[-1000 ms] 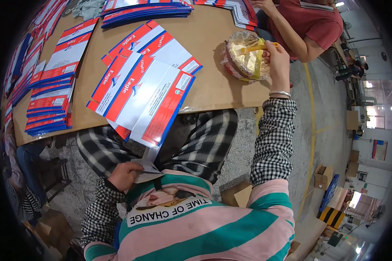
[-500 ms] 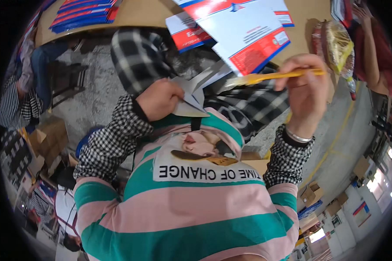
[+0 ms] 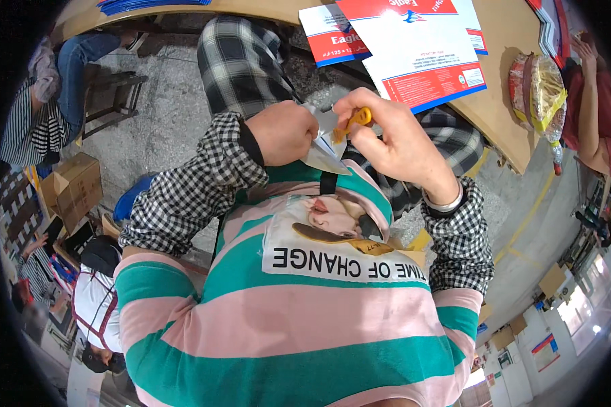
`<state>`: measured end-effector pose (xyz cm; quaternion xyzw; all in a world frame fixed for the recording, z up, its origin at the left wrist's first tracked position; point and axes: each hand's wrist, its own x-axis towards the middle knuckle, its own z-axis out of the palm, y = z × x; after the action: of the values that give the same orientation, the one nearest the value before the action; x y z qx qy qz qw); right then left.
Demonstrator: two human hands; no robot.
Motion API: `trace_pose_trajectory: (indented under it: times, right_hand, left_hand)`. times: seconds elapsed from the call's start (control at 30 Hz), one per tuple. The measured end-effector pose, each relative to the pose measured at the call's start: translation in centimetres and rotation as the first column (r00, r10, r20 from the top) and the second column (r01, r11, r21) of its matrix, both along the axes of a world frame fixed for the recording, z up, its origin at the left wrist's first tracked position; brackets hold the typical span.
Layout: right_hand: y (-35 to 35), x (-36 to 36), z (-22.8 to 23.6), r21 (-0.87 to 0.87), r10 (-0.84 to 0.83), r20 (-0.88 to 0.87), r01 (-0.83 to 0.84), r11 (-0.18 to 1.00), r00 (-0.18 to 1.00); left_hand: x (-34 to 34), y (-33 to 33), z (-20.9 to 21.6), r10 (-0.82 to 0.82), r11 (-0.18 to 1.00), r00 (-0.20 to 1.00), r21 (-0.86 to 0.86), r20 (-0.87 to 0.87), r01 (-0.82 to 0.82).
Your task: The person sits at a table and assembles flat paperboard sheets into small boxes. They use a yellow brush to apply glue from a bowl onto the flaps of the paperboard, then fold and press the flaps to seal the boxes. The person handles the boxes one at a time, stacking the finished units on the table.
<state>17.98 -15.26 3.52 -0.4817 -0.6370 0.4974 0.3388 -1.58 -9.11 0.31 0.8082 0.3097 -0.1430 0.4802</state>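
Note:
My left hand [image 3: 282,133] is closed on a folded piece of white card [image 3: 324,161], held in front of my waist above my lap. My right hand [image 3: 399,144] grips a brush by its yellow handle [image 3: 361,117]. The brush's bristle end points down into the fold of the card; my fingers partly hide it, so I cannot tell whether it touches. Just beyond my hands, flat printed cartons [image 3: 424,54] in white, red and blue lie overlapping on the table and stick out past its near edge.
The tan table [image 3: 499,112] curves along the far side. On it rest a stack of blue-edged cartons [image 3: 153,5] at left and a clear and yellow plastic-wrapped bundle [image 3: 538,95] at right. Other people sit on both sides. A cardboard box [image 3: 75,190] stands on the floor at left.
My right hand has swung left and down with the brush, from beside the cartons to the folded card. My left hand still holds the card. The whole view has shifted slightly.

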Motion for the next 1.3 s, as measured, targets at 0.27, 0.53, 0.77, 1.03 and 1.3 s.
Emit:
trace_pose_trajectory:
  times: [0.27, 0.53, 0.77, 1.03, 1.3]
  right_hand:
    - [1.0, -0.4, -0.1, -0.130, 0.159, 0.132, -0.142, 0.981, 0.978]
    - [0.5, 0.1, 0.8, -0.098, 0.131, 0.185, -0.114, 0.989, 0.974]
    - [-0.2, -0.3, -0.2, -0.118, 0.109, 0.145, -0.092, 0.989, 0.983]
    - [0.2, 0.3, 1.9, -0.078, 0.051, 0.070, -0.046, 0.996, 0.996]
    - [0.3, 3.7, 4.9, -0.021, -0.284, -0.563, 0.330, 0.944, 0.776]
  left_hand:
    - [-0.2, 0.4, 0.6, -0.024, 1.000, 0.999, 0.004, -0.029, 0.024]
    - [0.4, -0.3, 0.5, -0.051, 0.999, 0.998, 0.013, -0.031, 0.052]
    - [0.2, -0.5, 0.1, -0.083, 0.996, 0.996, 0.022, -0.014, 0.083]
    - [0.3, -0.6, 0.3, -0.058, 0.998, 0.998, 0.004, -0.026, 0.058]
    - [-0.3, -1.9, -1.9, 0.304, 0.931, 0.932, 0.145, 0.196, -0.335]
